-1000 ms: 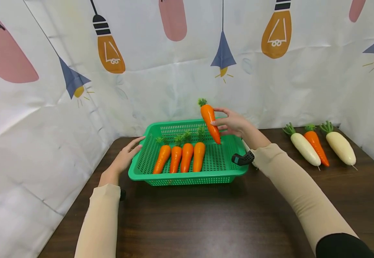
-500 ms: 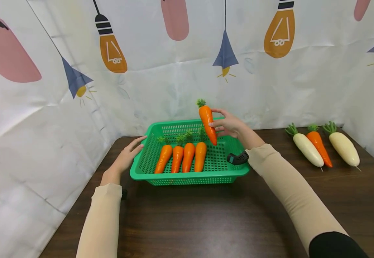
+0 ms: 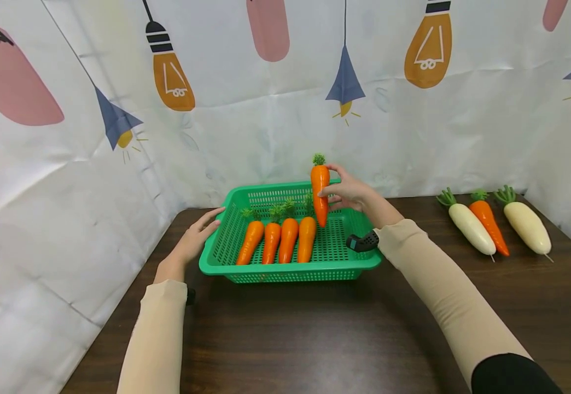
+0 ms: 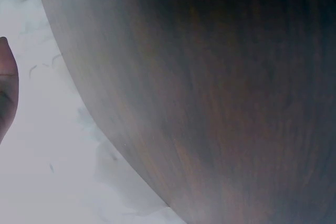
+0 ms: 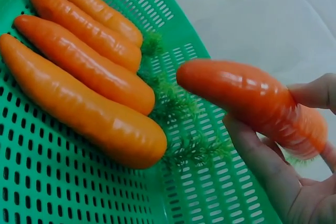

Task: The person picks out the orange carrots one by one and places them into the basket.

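In the head view, my right hand (image 3: pixel 353 192) grips an orange carrot (image 3: pixel 320 183) above the right half of a green plastic basket (image 3: pixel 290 269). That carrot stands nearly upright, leafy top up and tip down. The right wrist view shows thumb and fingers around the held carrot (image 5: pixel 247 85), its tip clear of the basket floor. Several other carrots (image 3: pixel 307 241) lie side by side in the basket, tips toward me. My left hand (image 3: pixel 191 242) is at the basket's left rim, fingers extended; whether it presses the rim is hard to tell.
On the dark wooden table (image 3: pixel 285 334), to the right, lie a white radish (image 3: pixel 472 229), a carrot (image 3: pixel 489 224) and a second white radish (image 3: pixel 528 225). A patterned white curtain (image 3: pixel 275 126) hangs close behind the basket and along the left side.
My right hand has moved slightly left and turned the held carrot from a slant to nearly upright, with its tip a little lower. The left hand stays at the rim.
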{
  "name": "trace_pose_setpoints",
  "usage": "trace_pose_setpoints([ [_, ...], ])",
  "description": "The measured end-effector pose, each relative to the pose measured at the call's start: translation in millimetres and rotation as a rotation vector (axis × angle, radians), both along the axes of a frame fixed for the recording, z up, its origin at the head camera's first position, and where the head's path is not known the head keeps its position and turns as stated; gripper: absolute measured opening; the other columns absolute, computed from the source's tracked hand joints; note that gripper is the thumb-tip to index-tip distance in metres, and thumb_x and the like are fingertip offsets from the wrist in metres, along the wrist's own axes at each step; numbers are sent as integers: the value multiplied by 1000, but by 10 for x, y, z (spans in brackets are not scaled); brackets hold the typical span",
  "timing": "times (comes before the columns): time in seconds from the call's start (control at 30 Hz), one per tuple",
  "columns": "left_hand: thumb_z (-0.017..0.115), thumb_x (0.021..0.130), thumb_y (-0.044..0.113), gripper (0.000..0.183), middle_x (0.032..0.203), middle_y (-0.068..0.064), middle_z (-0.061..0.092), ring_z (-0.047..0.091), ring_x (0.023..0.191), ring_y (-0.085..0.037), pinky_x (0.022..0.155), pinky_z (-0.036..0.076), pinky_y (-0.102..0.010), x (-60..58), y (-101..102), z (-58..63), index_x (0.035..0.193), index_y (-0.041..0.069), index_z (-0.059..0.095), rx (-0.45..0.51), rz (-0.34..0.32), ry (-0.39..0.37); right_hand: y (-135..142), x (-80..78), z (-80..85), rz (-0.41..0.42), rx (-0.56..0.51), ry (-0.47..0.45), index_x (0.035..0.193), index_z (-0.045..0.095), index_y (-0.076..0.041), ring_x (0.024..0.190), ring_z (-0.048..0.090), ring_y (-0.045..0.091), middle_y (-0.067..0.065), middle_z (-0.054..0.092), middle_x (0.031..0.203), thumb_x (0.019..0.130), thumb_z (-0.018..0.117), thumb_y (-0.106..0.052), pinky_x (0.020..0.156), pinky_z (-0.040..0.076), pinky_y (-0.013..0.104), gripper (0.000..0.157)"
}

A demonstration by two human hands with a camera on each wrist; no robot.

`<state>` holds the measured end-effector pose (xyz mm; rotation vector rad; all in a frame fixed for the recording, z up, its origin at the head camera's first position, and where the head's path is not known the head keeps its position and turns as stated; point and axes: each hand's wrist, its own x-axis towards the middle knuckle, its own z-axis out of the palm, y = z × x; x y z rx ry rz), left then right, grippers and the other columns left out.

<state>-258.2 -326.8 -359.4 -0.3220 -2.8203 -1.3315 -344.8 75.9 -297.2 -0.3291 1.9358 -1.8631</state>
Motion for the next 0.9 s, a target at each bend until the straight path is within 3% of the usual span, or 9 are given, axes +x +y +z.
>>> trace_pose_setpoints([
  [0.27, 40, 112, 41, 58, 169, -19, 14, 27, 144, -56, 109, 22, -77, 9, 17, 9, 165, 19, 28, 8, -1, -2, -39, 23, -25, 67, 83, 19, 158, 6, -21, 110, 62, 51, 31, 31, 147, 94, 60, 11, 87, 58, 56, 90],
  [0.47, 40, 111, 44, 59, 169, -18, 15, 27, 144, -55, 109, 23, -77, -6, 16, -2, 164, 21, 29, -2, 1, -2, -55, 13, -63, 134, 163, 45, 163, 3, -27, 119, 58, 54, 31, 29, 150, 97, 57, 10, 85, 59, 53, 93],
  [0.6, 40, 111, 44, 59, 169, -17, 15, 25, 145, -54, 110, 22, -77, -5, 5, 0, 164, 21, 29, -8, -1, 1, -62, -12, -82, 164, 190, 46, 164, 5, -26, 112, 64, 50, 31, 30, 149, 97, 59, 10, 82, 61, 51, 94],
  [0.73, 40, 111, 44, 59, 169, -17, 14, 24, 146, -54, 110, 21, -77, 2, 0, 7, 164, 22, 29, -6, 0, 3, -69, -27, -94, 163, 220, 36, 164, 7, -24, 95, 71, 41, 31, 37, 143, 97, 62, 8, 85, 60, 52, 92],
  [0.9, 40, 111, 44, 59, 169, -19, 15, 25, 145, -56, 108, 22, -78, 3, -1, 8, 164, 20, 30, -5, 4, 11, -67, -35, -106, 168, 275, 20, 162, 12, -24, 83, 72, 34, 30, 41, 139, 98, 62, 7, 85, 60, 53, 87],
])
